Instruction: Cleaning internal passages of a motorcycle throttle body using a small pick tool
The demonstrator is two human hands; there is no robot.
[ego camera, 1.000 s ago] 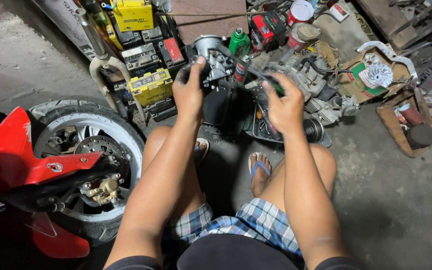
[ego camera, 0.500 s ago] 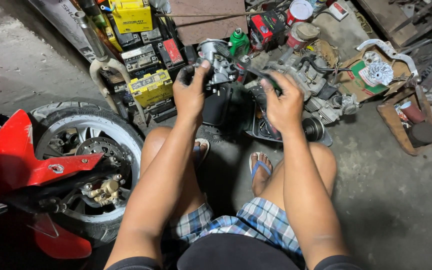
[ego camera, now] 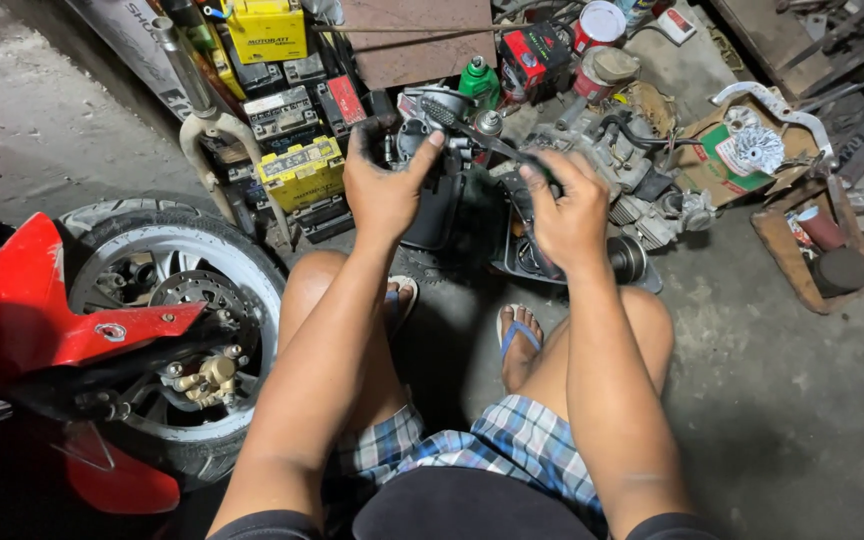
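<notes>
Both hands, left hand [ego camera: 384,190] and right hand [ego camera: 564,205], still grasp a dark engine part [ego camera: 452,170] above the floor [ego camera: 782,400], barely shifted from before, with batteries [ego camera: 297,170] and wheel [ego camera: 177,330] to the left.

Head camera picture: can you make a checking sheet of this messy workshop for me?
Surface: bare grey concrete floor.
Job's things: dark metal engine part with a black strap-like piece, held up between both hands.
Clutter: stacked batteries, green bottle, red tins, cardboard box.
Grippers: left hand and right hand both grip the part.
Cables: black hose on the engine.
Surroundings: motorcycle front wheel, red fender.
</notes>
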